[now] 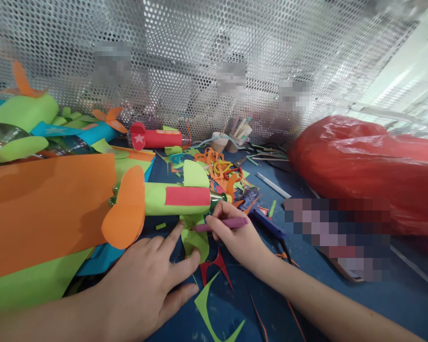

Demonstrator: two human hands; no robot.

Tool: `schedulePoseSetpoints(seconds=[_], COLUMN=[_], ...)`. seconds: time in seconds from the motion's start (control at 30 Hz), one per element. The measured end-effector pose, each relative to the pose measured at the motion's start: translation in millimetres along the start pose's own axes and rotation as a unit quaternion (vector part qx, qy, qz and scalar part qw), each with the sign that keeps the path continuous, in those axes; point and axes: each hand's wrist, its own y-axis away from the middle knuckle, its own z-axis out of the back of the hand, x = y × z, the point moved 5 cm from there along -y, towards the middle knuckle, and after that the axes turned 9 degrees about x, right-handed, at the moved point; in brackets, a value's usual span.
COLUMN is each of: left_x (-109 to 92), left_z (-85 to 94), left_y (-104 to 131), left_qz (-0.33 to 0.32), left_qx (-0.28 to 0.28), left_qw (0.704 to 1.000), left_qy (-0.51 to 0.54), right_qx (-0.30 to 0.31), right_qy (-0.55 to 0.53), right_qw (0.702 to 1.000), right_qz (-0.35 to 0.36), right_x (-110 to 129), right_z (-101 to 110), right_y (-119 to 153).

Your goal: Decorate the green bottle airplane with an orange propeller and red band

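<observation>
A toy plane, made from a bottle wrapped in light green sheet, lies sideways in front of me. It has a red panel, an orange tail piece and a raised green wing. My left hand is spread, its index fingertip pressing the lower green wing. My right hand grips a purple marker, its tip at that same wing. Any mark there is too small to make out.
Orange sheets are stacked at left, with more bottle planes behind. Paper scraps, a blue glue gun and a pot of pens lie beyond my hands. A red plastic bag bulges at right, before a perforated metal screen.
</observation>
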Motion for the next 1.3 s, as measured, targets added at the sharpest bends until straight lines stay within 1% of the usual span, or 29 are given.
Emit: schedulePoseSetpoints(seconds=[0.33, 0.57, 0.8, 1.1, 1.3], left_x=[-0.4, -0.4, -0.3, -0.2, 0.4], left_z=[-1.0, -0.4, -1.0, 1.1, -1.8], left_y=[0.4, 0.6, 0.7, -0.7, 0.9], left_qz=[0.002, 0.000, 0.004, 0.000, 0.002], left_qx=[-0.017, -0.010, -0.010, -0.012, -0.017], left_qw=[1.000, 1.000, 1.000, 1.000, 1.000], left_qy=[0.017, 0.013, 0.001, 0.002, 0.011], right_qx=[-0.008, -0.016, 0.000, -0.008, -0.001], right_qy=[0.006, 0.007, -0.004, 0.025, 0.012], right_qw=[1.000, 1.000, 1.000, 1.000, 1.000], right_qz=[0.005, -0.003, -0.001, -0.002, 0.002], right_x=[0.5, -0.3, -1.3, -2.3, -3.6], right_z=[0.3, 1.0, -0.8, 0.4, -0.3], right_y=[0.5, 0.2, -0.1, -0.6, -0.1])
